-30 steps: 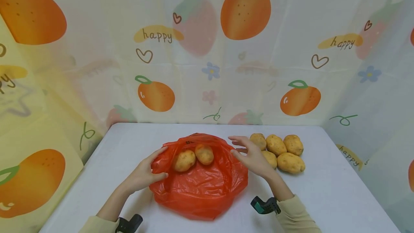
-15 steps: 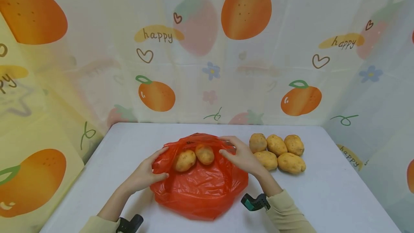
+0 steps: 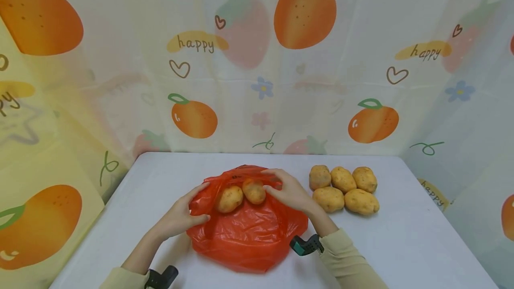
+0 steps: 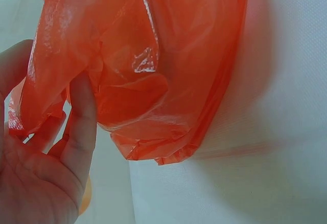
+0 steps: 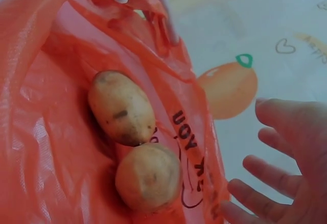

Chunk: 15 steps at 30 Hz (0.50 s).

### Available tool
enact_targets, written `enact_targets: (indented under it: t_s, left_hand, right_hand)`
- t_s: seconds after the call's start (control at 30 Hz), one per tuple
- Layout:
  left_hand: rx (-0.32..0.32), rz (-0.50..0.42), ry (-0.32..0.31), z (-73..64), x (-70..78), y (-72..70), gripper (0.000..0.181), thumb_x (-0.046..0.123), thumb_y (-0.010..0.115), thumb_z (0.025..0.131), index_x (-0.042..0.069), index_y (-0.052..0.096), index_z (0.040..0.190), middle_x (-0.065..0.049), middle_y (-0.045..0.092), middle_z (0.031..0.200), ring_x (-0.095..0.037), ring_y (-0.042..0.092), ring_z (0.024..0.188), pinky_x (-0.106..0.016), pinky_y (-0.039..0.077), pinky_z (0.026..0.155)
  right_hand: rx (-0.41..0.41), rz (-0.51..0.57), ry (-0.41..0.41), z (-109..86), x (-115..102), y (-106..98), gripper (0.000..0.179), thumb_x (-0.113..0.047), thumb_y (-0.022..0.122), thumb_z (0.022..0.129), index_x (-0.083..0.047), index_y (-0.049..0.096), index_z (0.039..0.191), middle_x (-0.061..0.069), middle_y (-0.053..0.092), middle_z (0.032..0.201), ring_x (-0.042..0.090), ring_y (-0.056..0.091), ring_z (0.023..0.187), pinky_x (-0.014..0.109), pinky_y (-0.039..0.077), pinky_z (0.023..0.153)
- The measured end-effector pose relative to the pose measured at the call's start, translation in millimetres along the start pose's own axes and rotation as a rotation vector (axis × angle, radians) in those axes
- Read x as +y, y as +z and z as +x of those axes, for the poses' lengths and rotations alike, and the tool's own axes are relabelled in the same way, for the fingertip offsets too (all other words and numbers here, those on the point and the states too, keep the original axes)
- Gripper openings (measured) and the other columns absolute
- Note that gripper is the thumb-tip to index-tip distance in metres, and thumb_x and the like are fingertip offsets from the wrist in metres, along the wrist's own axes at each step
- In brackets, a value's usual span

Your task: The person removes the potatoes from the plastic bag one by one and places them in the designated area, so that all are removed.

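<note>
A red plastic bag point(image 3: 249, 240) sits on the table, its mouth spread toward the head camera. Two potatoes point(image 3: 230, 199) lie inside, side by side; the right wrist view shows one potato point(image 5: 121, 109) with dark marks above a rounder potato point(image 5: 148, 178). My left hand point(image 3: 176, 217) holds the bag's left rim, thumb on the inner side and fingers behind the plastic. In the right wrist view my right hand point(image 5: 301, 157) has its fingers spread and relaxed, nothing in it, fingertips by the printed right edge. From the head, this hand overlaps the bag's right rim beside the rounder potato.
Several potatoes point(image 3: 343, 191) lie in two rows on the white table point(image 3: 401, 244), right of the bag. A fruit-printed cloth point(image 3: 241, 101) hangs behind the table and along its sides. A black camera point(image 3: 306, 245) is strapped to the right wrist.
My right hand has moved left from beside the loose potatoes to over the bag's right rim, near the potatoes inside. The left hand and the bag have stayed put.
</note>
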State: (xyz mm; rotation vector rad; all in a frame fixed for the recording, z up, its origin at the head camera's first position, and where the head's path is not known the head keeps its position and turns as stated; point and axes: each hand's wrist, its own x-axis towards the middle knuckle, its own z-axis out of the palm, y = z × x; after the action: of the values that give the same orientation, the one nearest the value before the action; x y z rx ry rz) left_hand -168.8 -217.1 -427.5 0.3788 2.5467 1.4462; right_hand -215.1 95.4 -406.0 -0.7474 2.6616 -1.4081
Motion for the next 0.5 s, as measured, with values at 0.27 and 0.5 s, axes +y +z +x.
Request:
enact_targets:
  t_s: [0.27,0.5]
  left_hand:
    - [0.001,0.001,-0.019,0.0,1.0,-0.8,0.078,0.012,0.071,0.079,0.027,0.029,0.143,-0.010,0.039,0.140,-0.034,0.047,0.118,-0.040,0.054,0.080]
    - [0.011,-0.003,-0.030,-0.2,2.3,-0.4,0.078,0.011,0.071,0.078,0.028,0.030,0.143,-0.008,0.040,0.139,-0.033,0.047,0.118,-0.039,0.054,0.080]
  right_hand:
    - [-0.034,-0.073,0.025,9.7,0.4,7.7,0.042,-0.021,0.064,0.087,-0.012,0.053,0.126,0.006,0.054,0.127,0.026,0.050,0.116,0.044,0.042,0.097]
    - [-0.072,-0.099,0.030,14.8,4.9,15.0,0.043,-0.022,0.063,0.087,-0.010,0.052,0.127,0.008,0.054,0.127,0.028,0.049,0.117,0.045,0.040,0.099]
